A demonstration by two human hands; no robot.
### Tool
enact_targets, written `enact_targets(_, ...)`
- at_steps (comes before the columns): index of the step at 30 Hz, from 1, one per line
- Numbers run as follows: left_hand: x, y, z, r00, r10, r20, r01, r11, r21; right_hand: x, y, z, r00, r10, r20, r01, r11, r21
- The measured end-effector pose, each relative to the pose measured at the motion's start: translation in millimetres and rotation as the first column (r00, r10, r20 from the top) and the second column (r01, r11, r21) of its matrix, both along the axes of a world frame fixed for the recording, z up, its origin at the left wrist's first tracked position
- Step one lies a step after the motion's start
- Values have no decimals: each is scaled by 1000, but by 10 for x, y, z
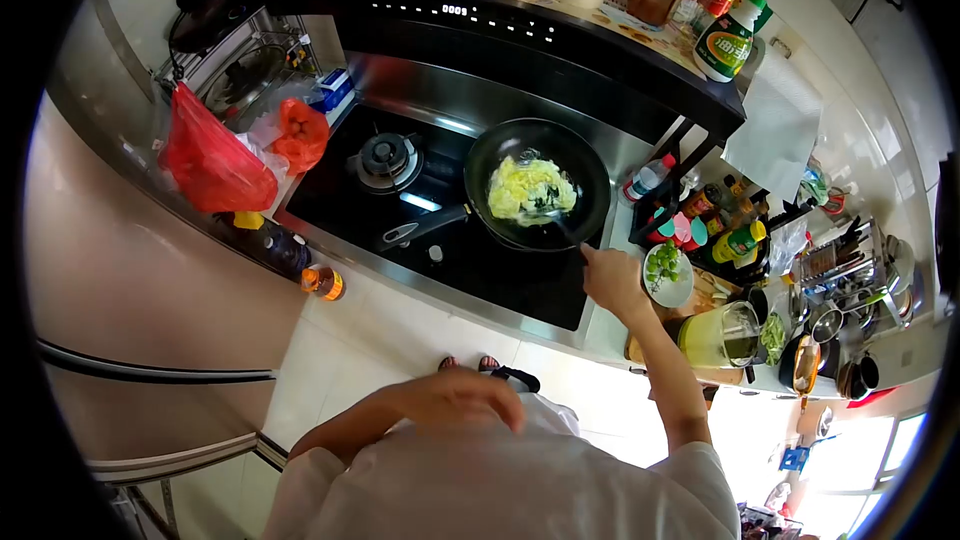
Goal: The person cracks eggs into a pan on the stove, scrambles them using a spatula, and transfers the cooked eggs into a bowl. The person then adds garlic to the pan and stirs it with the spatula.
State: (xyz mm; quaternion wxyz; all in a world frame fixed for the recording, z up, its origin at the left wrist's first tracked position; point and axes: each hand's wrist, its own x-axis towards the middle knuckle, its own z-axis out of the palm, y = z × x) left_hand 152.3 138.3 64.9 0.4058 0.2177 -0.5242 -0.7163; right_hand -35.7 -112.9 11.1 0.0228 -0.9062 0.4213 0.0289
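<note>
Pinching the handle of a spatula (pixel 570 233) in the right hand's (pixel 612 280) grip, with the far end down in yellow scrambled egg (pixel 528 190) inside a black wok (pixel 582 155) on the right side of the gas hob (pixel 480 285). Holding the left hand (pixel 462 400) before the pale shirt (pixel 460 485), well apart from the wok, with fingers bent, at an angle too unclear to tell a spread grip from a pressed one. Noting a white bowl (pixel 678 292) of green pieces (pixel 663 265) just beside the right hand on the worktop (pixel 605 320), near a yellowish see-through container (pixel 705 337).
</note>
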Motion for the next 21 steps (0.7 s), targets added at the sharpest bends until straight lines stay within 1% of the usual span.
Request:
enact_targets(1, 65, 39, -195, 994, 94, 58, -99, 990, 102, 58, 37, -7, 998, 38, 45, -38, 999, 2)
enact_targets(2, 99, 50, -412, 983, 175, 54, -182, 966, 185, 112, 52, -15, 993, 74, 94, -74, 997, 3)
enact_targets(3, 128, 70, -639, 965, 256, 60, -263, 927, 267, 208, -82, -184, 986, 75, 150, -74, 997, -14)
enact_targets(6, 256, 220, -1344, 867, 479, 137, -485, 748, 453, 289, -477, -571, 970, 94, 224, -55, 983, -177)
enact_targets(7, 331, 332, -1579, 824, 538, 178, -549, 683, 482, 219, -505, -622, 966, 81, 244, -39, 985, -170)
enact_targets(8, 423, 480, -1820, 776, 592, 219, -609, 611, 506, 173, -414, -495, 979, 41, 197, -18, 993, -116)
enact_targets(9, 500, 655, -2034, 724, 639, 261, -660, 532, 530, 103, -227, -223, 989, 3, 145, 6, 998, -59)
enact_targets(10, 573, 832, -2208, 672, 668, 320, -702, 437, 562, 36, -97, -64, 996, -33, 88, 34, 999, -3)
enact_targets(11, 613, 1008, -2386, 619, 688, 379, -735, 336, 589, -54, -75, -50, 995, 73, 63, -73, 997, -2)
enact_targets(14, 637, 1574, -3034, 488, 707, 513, -789, 105, 606, -5, -176, -131, 961, 124, 247, -141, 989, 49)
enact_targets(16, 628, 1884, -3290, 507, 646, 570, -756, 16, 655, 88, -249, -43, 972, 28, 231, -28, 1000, -1)
enact_targets(17, 606, 1986, -3338, 518, 615, 595, -737, -32, 675, 131, -292, -1, 974, -19, 224, 26, 999, -27)
enact_targets(20, 541, 2202, -3403, 485, 607, 629, -732, -112, 673, 96, -413, 36, 976, -109, 186, 122, 990, -63)
enact_targets(21, 525, 2239, -3425, 478, 600, 642, -728, -139, 672, 56, -475, 2, 981, -98, 169, 106, 993, -44)
